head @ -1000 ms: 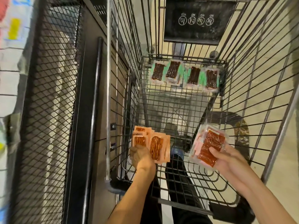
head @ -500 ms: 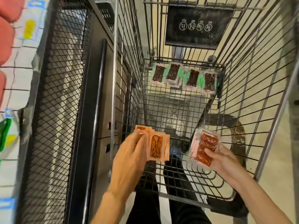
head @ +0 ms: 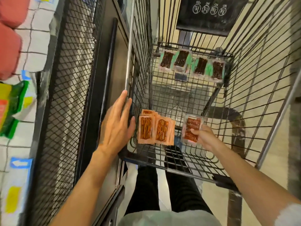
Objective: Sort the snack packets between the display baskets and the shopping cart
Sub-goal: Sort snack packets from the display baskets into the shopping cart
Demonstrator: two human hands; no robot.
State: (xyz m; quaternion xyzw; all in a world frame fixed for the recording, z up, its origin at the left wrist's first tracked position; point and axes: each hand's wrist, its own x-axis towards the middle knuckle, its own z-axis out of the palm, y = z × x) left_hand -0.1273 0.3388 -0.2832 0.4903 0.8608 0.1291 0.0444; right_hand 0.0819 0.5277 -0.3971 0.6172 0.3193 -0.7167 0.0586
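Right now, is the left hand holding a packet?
No, the left hand is open with straight fingers beside the orange packets, while only the right hand grips a red packet.

The person's black trousers (head: pixel 146 190) and the hem of a pale grey shirt (head: pixel 162 217) show at the bottom, over a beige floor (head: pixel 210 191). At far left is a blue label with a white arrow (head: pixel 20 163), and below it a blurred yellow label (head: pixel 12 199)
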